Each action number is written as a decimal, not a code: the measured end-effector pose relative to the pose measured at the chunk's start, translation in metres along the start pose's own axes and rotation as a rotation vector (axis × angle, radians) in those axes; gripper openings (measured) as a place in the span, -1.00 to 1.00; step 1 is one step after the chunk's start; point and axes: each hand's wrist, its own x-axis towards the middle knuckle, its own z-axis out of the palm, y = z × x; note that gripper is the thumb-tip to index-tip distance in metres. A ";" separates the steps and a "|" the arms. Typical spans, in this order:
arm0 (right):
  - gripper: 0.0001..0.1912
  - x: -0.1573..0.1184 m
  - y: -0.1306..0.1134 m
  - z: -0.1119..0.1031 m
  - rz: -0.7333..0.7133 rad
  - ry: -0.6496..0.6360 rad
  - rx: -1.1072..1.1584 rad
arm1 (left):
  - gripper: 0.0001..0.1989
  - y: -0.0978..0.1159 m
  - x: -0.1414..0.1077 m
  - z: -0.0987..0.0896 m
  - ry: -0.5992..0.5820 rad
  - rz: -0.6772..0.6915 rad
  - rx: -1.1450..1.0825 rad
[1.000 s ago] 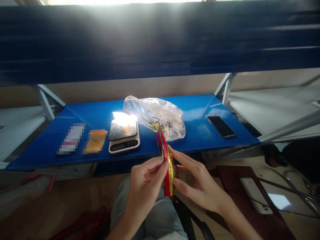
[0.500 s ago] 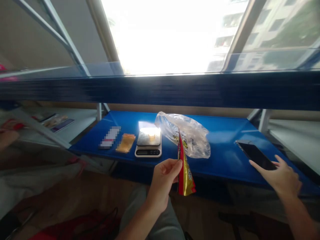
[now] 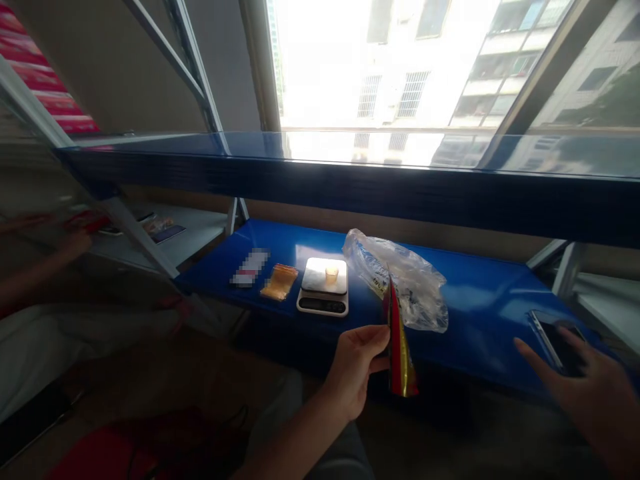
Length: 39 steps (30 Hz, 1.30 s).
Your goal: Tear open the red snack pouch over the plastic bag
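A: In the head view, what does the left hand [image 3: 357,367] do?

B: It pinches a thin, shiny red and gold packet [image 3: 401,363] between thumb and fingers. The packet is up in the air, right of the flat white scale with a silver top [image 3: 323,306] and closer to the person. Its narrow side faces us.

A: And the right hand [image 3: 585,383]?

B: It is blurry, far to the right of the scale. Its thumb and fingers are spread apart, by a flat phone with a dark face and silver edge [image 3: 553,347]. One finger is in front of the phone. I can't tell if they touch.

A: What is on the scale?

B: A small, see-through cup [image 3: 331,274].

A: What is around the scale?

B: Just left is a little yellow-brown plastic bag [image 3: 280,283]. Farther left is a long, pale thing [image 3: 251,267] hidden by blurry squares. On the right is a big, crumpled clear plastic bag [image 3: 425,300]. The scale and both bags rest on a smooth blue table [image 3: 480,320].

A: Is anyone else there?

B: Yes, a co-worker's hand [image 3: 76,244] is far left of the scale. It is too blurry to tell if it is spread or pinching.
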 end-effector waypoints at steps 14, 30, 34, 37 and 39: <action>-0.62 -0.098 -0.182 -0.034 -0.177 -0.262 0.488 | -0.50 -0.018 -0.001 0.018 -0.161 0.006 0.107; -0.65 -0.093 -0.173 -0.034 -0.350 -0.303 0.447 | -0.66 -0.010 0.015 0.020 -0.429 0.230 0.632; -0.66 -0.094 -0.170 -0.035 -0.307 -0.270 0.407 | -0.71 -0.015 0.017 0.017 -0.431 0.239 0.657; -0.65 -0.096 -0.165 -0.038 -0.309 -0.246 0.401 | -0.77 -0.022 0.017 0.016 -0.426 0.266 0.680; -0.67 -0.097 -0.161 -0.039 -0.322 -0.234 0.404 | -0.81 -0.025 0.017 0.016 -0.414 0.284 0.684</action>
